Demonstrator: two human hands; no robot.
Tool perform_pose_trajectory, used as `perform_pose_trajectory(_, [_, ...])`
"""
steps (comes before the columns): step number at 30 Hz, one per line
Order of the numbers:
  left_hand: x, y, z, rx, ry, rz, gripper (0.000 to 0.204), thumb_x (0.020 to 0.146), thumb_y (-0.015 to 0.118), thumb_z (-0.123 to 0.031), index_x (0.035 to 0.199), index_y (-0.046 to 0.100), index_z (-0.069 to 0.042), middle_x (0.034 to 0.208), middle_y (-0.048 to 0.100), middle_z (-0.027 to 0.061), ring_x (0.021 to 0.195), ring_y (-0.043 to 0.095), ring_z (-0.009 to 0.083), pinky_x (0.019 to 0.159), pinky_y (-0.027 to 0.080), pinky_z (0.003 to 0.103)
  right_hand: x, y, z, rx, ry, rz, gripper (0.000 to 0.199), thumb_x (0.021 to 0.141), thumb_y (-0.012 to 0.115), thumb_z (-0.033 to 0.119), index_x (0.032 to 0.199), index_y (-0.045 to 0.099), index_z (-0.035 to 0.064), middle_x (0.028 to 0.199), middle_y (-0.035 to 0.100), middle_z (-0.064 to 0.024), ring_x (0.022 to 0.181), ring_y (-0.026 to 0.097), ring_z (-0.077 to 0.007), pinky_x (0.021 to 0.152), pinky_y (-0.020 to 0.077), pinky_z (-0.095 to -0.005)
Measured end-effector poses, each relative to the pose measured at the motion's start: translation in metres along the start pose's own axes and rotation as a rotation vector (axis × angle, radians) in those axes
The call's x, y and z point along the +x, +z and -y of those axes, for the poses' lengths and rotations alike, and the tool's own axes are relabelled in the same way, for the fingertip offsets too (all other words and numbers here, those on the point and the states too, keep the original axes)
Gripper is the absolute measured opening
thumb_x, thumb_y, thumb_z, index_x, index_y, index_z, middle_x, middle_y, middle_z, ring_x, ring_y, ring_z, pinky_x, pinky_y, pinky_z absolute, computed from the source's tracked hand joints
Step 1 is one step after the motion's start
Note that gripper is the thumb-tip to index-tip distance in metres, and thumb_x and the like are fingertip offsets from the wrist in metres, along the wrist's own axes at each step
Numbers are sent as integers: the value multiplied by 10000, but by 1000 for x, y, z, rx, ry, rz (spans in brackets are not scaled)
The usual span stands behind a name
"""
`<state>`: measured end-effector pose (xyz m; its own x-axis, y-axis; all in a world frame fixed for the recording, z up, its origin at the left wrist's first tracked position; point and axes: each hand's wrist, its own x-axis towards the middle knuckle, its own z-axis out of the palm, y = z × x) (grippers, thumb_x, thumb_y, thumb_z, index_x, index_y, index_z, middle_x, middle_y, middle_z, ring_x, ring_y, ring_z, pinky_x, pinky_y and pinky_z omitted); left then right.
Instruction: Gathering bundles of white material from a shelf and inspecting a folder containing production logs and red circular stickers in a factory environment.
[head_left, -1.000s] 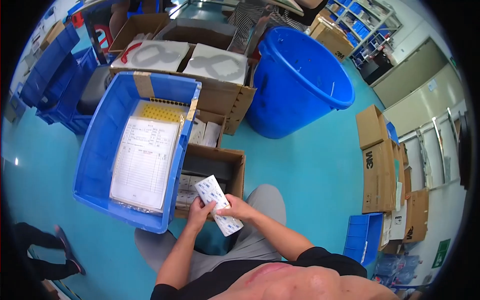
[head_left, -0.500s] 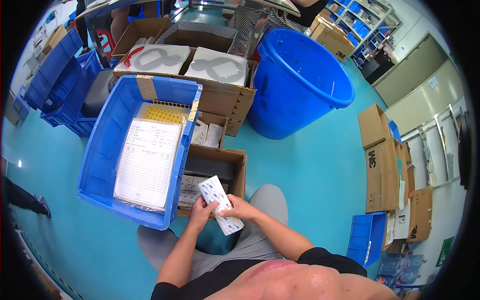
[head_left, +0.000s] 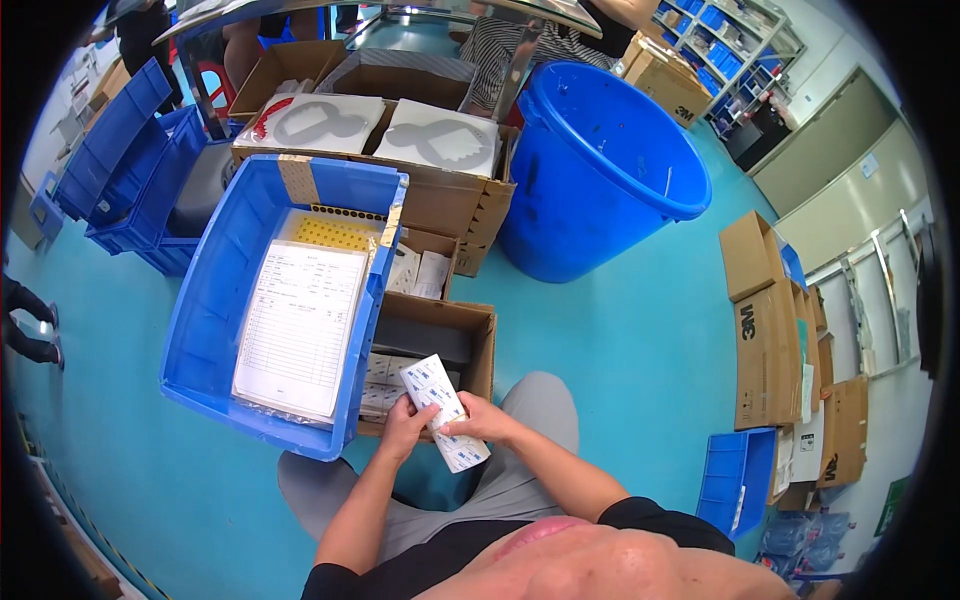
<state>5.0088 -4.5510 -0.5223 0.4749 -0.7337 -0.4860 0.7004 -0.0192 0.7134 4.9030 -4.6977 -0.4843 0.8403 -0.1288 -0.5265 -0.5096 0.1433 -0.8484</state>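
Note:
Both hands hold a long white bundle (head_left: 427, 379) of stacked pieces with blue printing, tilted above my lap. What the pieces are I cannot make out; a thin band seems to cross the middle. My left hand (head_left: 403, 424) grips its left side, thumb on top. From the right, my right hand (head_left: 478, 418) closes on it near the middle. Just beyond stands an open cardboard box (head_left: 480, 345) with rows of similar white packs (head_left: 383, 385) inside. To the left, a blue plastic bin (head_left: 192, 330) carries a printed form (head_left: 300, 320) and a yellow dotted sheet (head_left: 330, 232).
A large blue round tub (head_left: 550, 220) stands beyond on the right. Ahead, a carton (head_left: 430, 200) bears white sheets with grey shapes. Stacked blue crates (head_left: 140, 190) are at the left. Cardboard boxes (head_left: 765, 350) line the right wall. A person's legs (head_left: 30, 325) show at the far left.
The view has shifted slightly. My hands keep the same grip on the bundle. At the far left, the other person's legs have moved up the picture.

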Motion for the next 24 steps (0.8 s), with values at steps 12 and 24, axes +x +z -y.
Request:
perform_pose_trajectory(12, [2,-5,6,-20,26,8,403,808,651,-65,1154,466,28,1084,591,123,985,587,186,843,479,306,0,0,-2,-14,3,30,604,704,784,271,1136,462,-4,1018,583,-82,939,558,-146,836,454,-296])
perform_pose_trajectory(24, [3,-4,5,-4,17,5,397,811,648,-65,1151,466,26,1081,592,118,970,594,183,836,483,303,1,-1,-4,-8,8,25,616,700,789,283,1139,465,0,1028,578,-79,954,550,-144,846,448,-298])
